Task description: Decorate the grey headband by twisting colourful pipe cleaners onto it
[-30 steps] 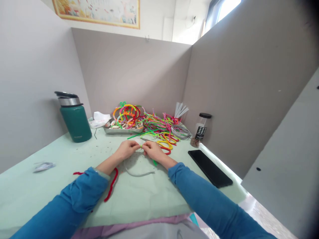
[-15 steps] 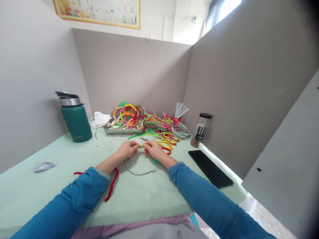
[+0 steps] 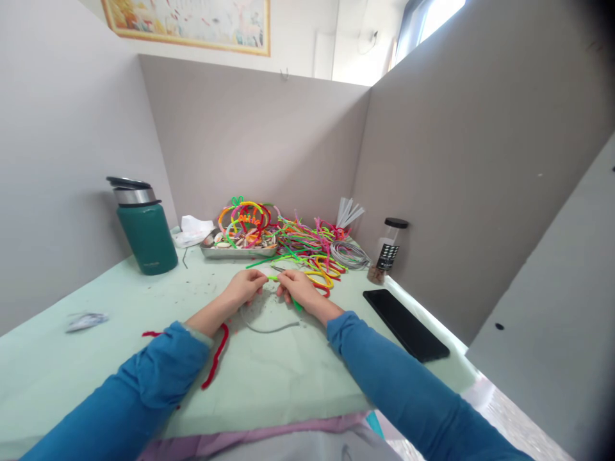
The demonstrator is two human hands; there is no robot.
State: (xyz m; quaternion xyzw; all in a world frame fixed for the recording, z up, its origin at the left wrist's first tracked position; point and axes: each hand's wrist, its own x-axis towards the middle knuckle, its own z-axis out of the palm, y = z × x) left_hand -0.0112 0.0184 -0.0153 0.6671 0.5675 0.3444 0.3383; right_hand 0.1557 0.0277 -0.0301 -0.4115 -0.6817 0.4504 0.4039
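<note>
My left hand [image 3: 246, 287] and my right hand [image 3: 298, 288] are close together over the table, each closed in a pinch. A bright green pipe cleaner [image 3: 272, 278] spans the small gap between the fingertips. Its darker green tip, or another green piece [image 3: 298, 306], shows under my right hand. From beneath my left hand a thin grey wire [image 3: 271, 331] curves down and right; whether the fingers hold it is hidden. A red pipe cleaner [image 3: 216, 362] lies by my left wrist, partly under the forearm.
Behind the hands are a metal tray [image 3: 240, 253] with colourful pipe-cleaner pieces, a heap of loose pipe cleaners [image 3: 307, 237] and a grey wire coil [image 3: 350, 256]. A green bottle [image 3: 147, 237] stands left; a clear jar [image 3: 385, 253] and black phone [image 3: 406, 325] are right.
My hands have drawn slightly apart, so more of the green pipe cleaner shows between them. The grey wire has shifted a little leftward.
</note>
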